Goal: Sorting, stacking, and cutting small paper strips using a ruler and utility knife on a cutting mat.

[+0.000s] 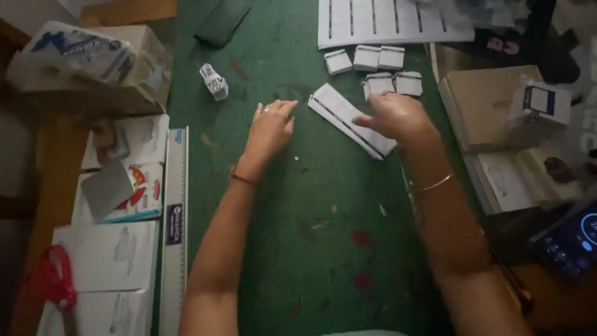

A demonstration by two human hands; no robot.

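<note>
On the green-topped counter, five small white folded paper pieces already lie in two short rows near the far edge, just below a large white printed sheet with dark vertical bars. That much looks finished; the sheet seems to have strips left to work through.

The right hand rests fingers-down on a long white paper strip with a dark line along it, which lies slantwise near the middle of the counter; it presses rather than grips, as far as the dim view lets me judge. The left hand lies loosely curled and empty just beside the strip's near end.

A small crumpled white paper scrap sits apart to the left, and a long metal ruler lies along the counter's left edge.
</note>
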